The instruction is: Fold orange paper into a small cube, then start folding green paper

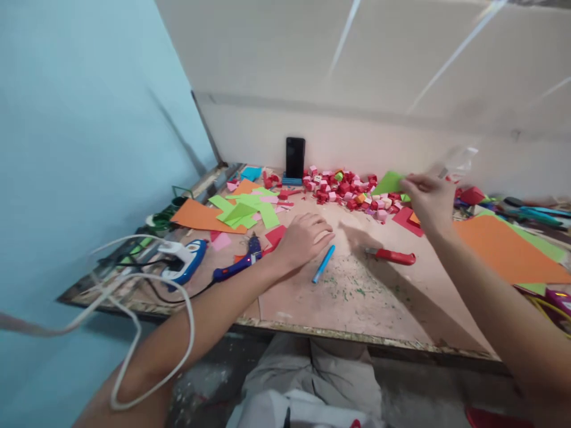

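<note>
My right hand (429,199) is raised at the right and pinches a piece of green paper (389,183) by its edge. Below that hand lie red paper pieces (405,221). My left hand (306,241) rests palm down on the table (289,303), fingers stretched out and nothing visible in them. Just to its right is a blue pen (323,264). A red-handled knife (391,256) lies between the two hands. Left of my left hand lies a blue glue gun (238,264), beside a red paper piece (275,236).
Many small red and pink folded paper pieces (345,189) are heaped at the back, near a phone (295,158) on a stand. Green strips (245,209) and orange paper (200,216) lie left; an orange sheet (504,249) lies right. A white cable (190,309) loops over my left arm.
</note>
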The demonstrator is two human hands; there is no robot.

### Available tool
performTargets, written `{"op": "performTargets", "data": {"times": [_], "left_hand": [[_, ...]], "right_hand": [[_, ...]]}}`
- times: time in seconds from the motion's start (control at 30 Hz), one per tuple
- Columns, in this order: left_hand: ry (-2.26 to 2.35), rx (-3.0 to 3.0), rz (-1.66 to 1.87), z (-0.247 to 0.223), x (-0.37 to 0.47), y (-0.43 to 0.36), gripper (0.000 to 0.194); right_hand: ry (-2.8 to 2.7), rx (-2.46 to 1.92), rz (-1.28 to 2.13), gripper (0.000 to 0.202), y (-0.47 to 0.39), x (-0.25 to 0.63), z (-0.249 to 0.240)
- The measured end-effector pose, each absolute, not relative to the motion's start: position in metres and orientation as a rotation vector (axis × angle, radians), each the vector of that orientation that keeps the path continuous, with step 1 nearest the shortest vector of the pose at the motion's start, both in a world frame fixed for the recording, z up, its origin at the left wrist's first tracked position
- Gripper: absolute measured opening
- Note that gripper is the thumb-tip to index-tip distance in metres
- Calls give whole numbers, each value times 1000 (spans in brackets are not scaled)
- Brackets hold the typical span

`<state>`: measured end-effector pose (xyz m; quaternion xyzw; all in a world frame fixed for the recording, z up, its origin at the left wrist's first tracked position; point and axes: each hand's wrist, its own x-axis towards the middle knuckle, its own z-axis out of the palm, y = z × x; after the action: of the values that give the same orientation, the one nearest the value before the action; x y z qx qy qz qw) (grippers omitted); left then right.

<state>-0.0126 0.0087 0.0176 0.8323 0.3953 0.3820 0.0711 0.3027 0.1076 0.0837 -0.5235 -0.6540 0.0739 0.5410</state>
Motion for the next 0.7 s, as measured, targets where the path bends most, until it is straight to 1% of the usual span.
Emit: {"op": "performTargets", "data": {"times": [0.03,0.1,0.13,0.2,0.27,0.33,0.4,0.47,0.53,0.63,0.7], "left_hand": [[1158,2406,1207,22,-10,7,20],[1095,2092,1347,33,-4,6,20],[1067,1914,1382,39,-1,7,22],[1034,1606,1427,54,3,10,26],[1016,1485,1442,67,4,16,28],[981,1660,1386,75,2,21,25],[937,1906,1243,75,-2,23,24],[933,1954,1120,69,-7,22,24],[963,1864,1065,59,-10,20,25],[1008,1703,1077,42,-11,19,28],[1018,1553,1131,32,-10,21,30]], "right_hand": [[-1492,-1201,350,31,94,290,80],[-1385,-1099,695,36,69,265,75],[-1334,-1055,804,38,58,254,74],[-1290,-980,941,37,41,237,72],[-1300,-923,1001,34,31,227,71],[-1301,-875,1041,29,26,221,67],[-1285,-845,1083,27,26,219,62],[-1267,-844,1139,27,26,217,54],[-1279,-861,1190,27,26,215,45],[-1227,-855,1251,29,22,212,33],[-1129,-810,1349,34,19,210,26]]}}
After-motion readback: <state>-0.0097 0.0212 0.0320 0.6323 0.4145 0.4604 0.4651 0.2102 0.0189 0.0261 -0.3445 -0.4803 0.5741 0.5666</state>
